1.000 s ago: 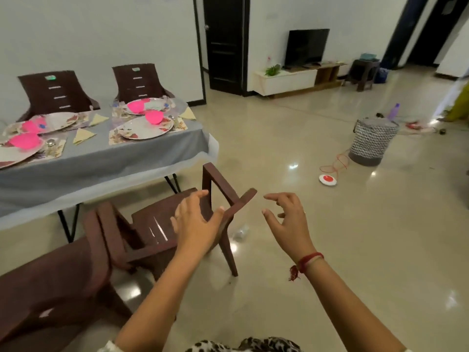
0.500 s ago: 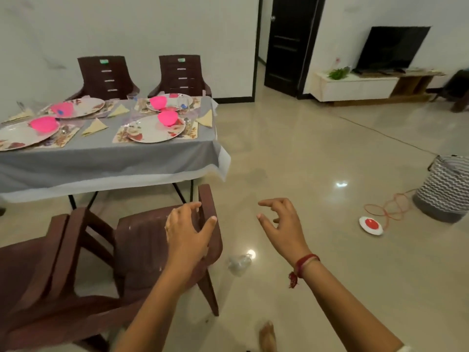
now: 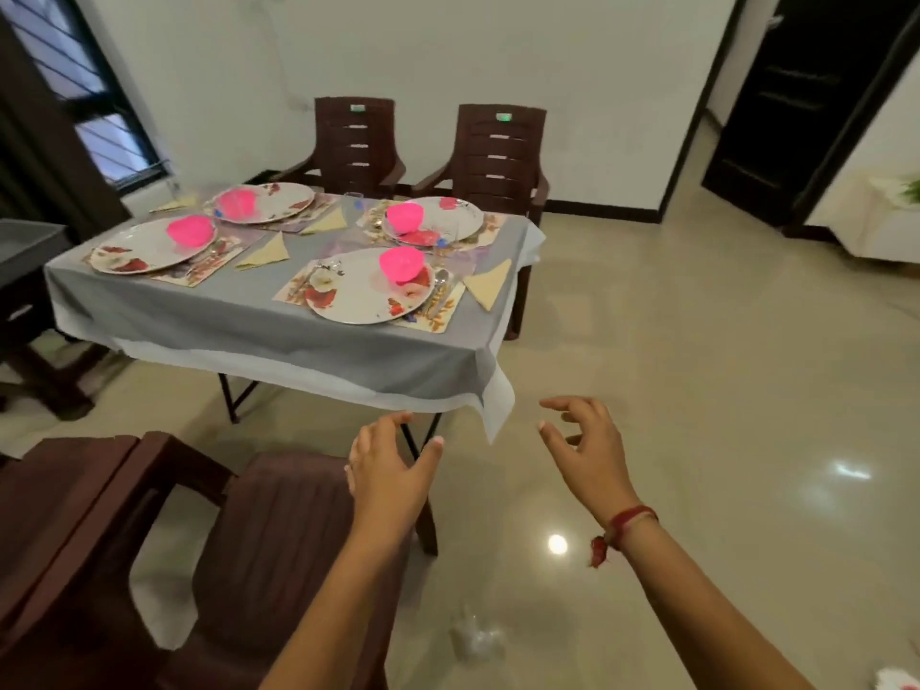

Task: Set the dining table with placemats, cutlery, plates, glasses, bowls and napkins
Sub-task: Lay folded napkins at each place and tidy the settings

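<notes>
The dining table (image 3: 249,321) wears a grey cloth over white and carries several place settings. Each has a floral plate (image 3: 358,296), a pink bowl (image 3: 401,263), a floral placemat (image 3: 438,311) and a folded yellow napkin (image 3: 490,286). Cutlery (image 3: 440,283) lies beside the nearest plate, and a clear glass (image 3: 353,206) stands mid-table. My left hand (image 3: 388,470) spreads its fingers over the right edge of a brown plastic chair (image 3: 279,540) in front of the table. My right hand (image 3: 582,450) hangs in the air to the right, fingers curled apart, holding nothing.
Two brown chairs (image 3: 356,136) (image 3: 498,151) stand behind the table by the wall. Another brown chair (image 3: 50,515) is at my lower left. A dark side table (image 3: 25,271) stands at the left. Crumpled clear plastic (image 3: 473,634) lies on the glossy floor. A dark door (image 3: 806,92) is at the right.
My view has swung left, so the table is now straight ahead. My left hand has let go of the chair's arm and now spreads above it. My right hand stays empty.
</notes>
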`<state>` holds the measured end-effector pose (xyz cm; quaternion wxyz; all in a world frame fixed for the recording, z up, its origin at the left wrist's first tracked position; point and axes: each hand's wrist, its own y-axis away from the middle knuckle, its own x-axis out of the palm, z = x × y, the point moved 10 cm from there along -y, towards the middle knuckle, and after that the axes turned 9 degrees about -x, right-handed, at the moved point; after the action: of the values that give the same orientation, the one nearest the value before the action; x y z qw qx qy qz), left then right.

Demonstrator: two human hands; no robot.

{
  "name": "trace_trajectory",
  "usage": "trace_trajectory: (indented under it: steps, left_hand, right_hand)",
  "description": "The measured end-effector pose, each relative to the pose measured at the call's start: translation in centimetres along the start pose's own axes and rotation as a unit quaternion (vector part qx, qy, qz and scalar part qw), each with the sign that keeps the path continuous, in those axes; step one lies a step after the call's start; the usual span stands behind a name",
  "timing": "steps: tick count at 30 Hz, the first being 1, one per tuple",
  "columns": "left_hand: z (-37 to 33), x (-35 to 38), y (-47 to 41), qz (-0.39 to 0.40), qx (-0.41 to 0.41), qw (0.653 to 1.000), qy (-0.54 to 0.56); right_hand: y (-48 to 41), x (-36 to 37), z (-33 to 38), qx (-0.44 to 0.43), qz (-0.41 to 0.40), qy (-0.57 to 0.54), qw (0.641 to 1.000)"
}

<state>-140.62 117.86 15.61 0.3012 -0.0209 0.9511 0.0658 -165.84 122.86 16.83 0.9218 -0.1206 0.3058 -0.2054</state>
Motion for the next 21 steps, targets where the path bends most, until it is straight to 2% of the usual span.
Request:
trace_trajectory:
  steps: [9, 15, 21]
  left_hand:
    - [-5.8, 9.4, -9.1, -0.102, -0.119, 0.987, 0.030]
    - [-8.4, 10.1, -13.2, -0.186, -0.172, 0.967, 0.005]
    - [-8.8, 10.6, -18.8, -0.219, -0.200, 0.955, -0.003]
  right_hand:
    - [-18.3, 1.4, -10.9, -0.040, 0.137, -0.067, 0.987]
    - [-28.4, 5.7, -14.9, -0.010, 0.192, -0.113, 0.975]
    - [-34.4, 10.8, -18.0, 0.028, 0.243, -0.130, 0.961]
